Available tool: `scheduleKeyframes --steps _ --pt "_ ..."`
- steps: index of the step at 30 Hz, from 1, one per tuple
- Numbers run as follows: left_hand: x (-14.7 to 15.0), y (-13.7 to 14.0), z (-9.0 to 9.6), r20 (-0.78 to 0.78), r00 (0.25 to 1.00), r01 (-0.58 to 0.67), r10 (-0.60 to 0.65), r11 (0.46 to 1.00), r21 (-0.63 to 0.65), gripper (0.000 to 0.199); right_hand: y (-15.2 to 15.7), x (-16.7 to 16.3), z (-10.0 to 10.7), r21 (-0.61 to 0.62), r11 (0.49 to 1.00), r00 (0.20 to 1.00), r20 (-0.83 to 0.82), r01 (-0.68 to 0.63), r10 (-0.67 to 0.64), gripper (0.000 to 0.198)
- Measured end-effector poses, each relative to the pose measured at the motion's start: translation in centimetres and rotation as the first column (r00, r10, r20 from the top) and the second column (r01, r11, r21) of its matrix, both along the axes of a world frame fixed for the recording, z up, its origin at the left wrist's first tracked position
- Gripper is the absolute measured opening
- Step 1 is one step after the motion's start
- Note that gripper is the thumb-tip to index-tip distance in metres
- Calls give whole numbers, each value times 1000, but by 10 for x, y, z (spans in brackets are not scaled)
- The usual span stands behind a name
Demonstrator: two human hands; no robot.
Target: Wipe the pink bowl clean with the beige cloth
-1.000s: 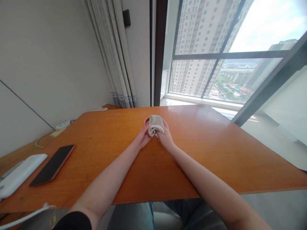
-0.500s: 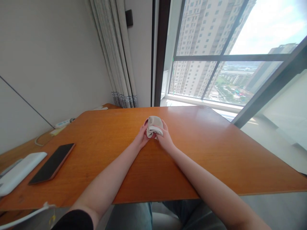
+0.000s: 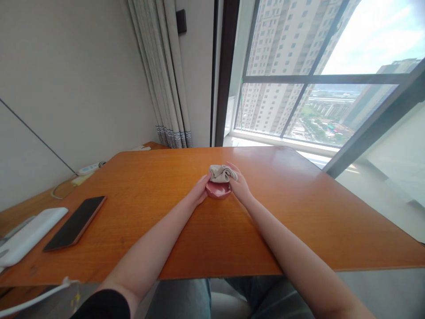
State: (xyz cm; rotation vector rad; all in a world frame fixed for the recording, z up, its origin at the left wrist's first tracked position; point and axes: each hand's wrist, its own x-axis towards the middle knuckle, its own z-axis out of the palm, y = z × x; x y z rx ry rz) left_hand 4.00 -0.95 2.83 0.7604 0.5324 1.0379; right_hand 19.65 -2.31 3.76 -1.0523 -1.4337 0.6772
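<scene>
A small pink bowl (image 3: 218, 190) rests on the wooden table (image 3: 299, 212) near its middle. My left hand (image 3: 200, 191) grips the bowl's left side. A crumpled beige cloth (image 3: 222, 173) lies on top of the bowl, and my right hand (image 3: 239, 186) holds that cloth from the right. Both forearms reach forward across the table toward the bowl.
A dark phone (image 3: 75, 223) lies on the table's left part, with a white device (image 3: 28, 235) beside it at the edge. A white cable (image 3: 36, 299) hangs at the near left corner. Curtains (image 3: 166, 75) and a large window (image 3: 315, 79) stand beyond the far edge.
The bowl was tilted up with the cloth bunched against it between both hands; now the bowl sits flat on the table with the cloth on top of it.
</scene>
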Motion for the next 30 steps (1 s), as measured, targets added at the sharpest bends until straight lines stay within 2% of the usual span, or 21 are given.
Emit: scheduleKeyframes --steps 3,6,11,13,15,19,22,23,25,28,30 --pt "-2 5 -1 111 989 -96 100 995 -35 38 -2 -12 -4 -6 1000 1000 -4 19 -19 32" --pt "-7 6 1 151 983 -109 106 994 10 38 -5 -21 -10 -5 1000 1000 25 -1 1 31" --pt "-9 0 4 -20 1000 11 -8 989 144 57 -5 -11 -7 61 998 996 82 26 -31 28" --pt "-7 -4 6 -67 995 79 -72 991 107 54 -2 -2 -2 88 995 996 77 38 -45 32" --pt "-5 -6 7 -82 992 96 -92 994 45 45 -1 3 2 89 996 996 93 7 -15 35" --pt "-4 -2 5 -34 999 -25 25 1000 -10 30 -7 -8 1 68 997 977 210 -47 32 39" --pt "-10 6 3 34 993 -109 110 994 -29 36 -16 -20 0 95 994 955 297 -46 16 40" --pt "-13 8 2 51 991 -123 124 992 -36 38 -17 -22 1 103 994 961 278 -41 11 39" --pt "-17 12 2 57 990 -126 130 990 -65 39 -18 -18 6 87 996 991 128 32 -43 33" --pt "-18 10 1 15 994 -104 107 985 -140 38 -12 -2 11 -48 967 955 -153 249 -254 44" --pt "-15 5 1 -8 998 -62 61 985 -160 36 -4 10 9 -132 949 936 -174 286 -306 49"
